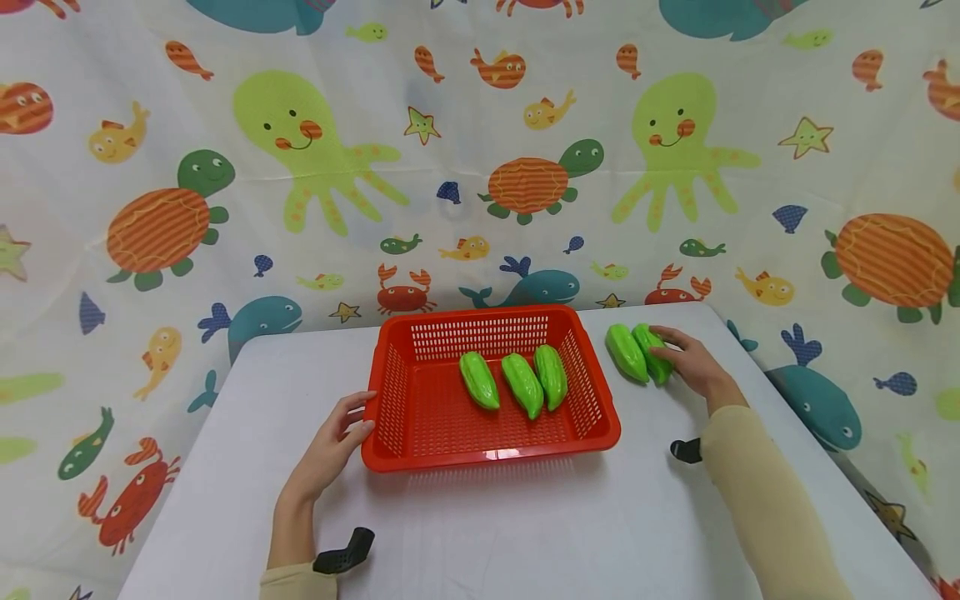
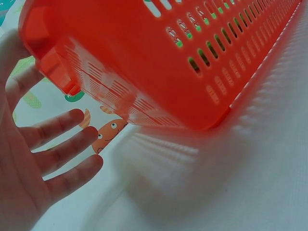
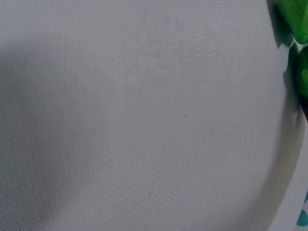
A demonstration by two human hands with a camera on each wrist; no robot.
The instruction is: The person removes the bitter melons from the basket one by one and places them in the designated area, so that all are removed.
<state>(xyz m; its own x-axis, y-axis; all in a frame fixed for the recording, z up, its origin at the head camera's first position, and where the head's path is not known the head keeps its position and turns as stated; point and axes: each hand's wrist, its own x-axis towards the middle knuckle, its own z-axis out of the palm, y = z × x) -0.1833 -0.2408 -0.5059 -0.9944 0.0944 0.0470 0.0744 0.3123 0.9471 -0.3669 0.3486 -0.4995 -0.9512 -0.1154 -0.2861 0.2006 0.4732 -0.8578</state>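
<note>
White cloth-covered table [image 1: 525,533], sea-creature print curtain [image 1: 315,142] hung behind and draped down both sides.

Far left: your left hand [image 1: 333,446] lies beside the red perforated plastic basket [image 1: 427,417], fingers straight and loosely spread, tips at its near-left corner rim; nothing is pinched. Whether the tips actually touch the rim cannot be told for sure.

Centre: three glossy green ridged toy gourds [image 1: 517,379] lie side by side inside the basket, toward its far right part.

Right: two more green toy gourds sit on the table just beside the basket's right wall, touching each other. Your right hand [image 1: 693,362] curls over the outer green toy gourd [image 1: 651,352], fingers wrapped on its far side. The inner green toy gourd [image 1: 626,352] lies free.

Handling, as a judgement: these look like hollow moulded plastic, so light, stiff, not fragile. The shiny skin may be slippery; the ridges should give purchase. Take hold across the thick middle, not the tapered ends. The basket looks light and may skid if nudged.

Views: the left wrist camera shows the basket wall close up, green visible through its slots, and the left fingers [image 2: 57,154] apart. The right wrist camera shows mostly bare cloth, with only slivers of green at the right edge, and no fingers at all.
</note>
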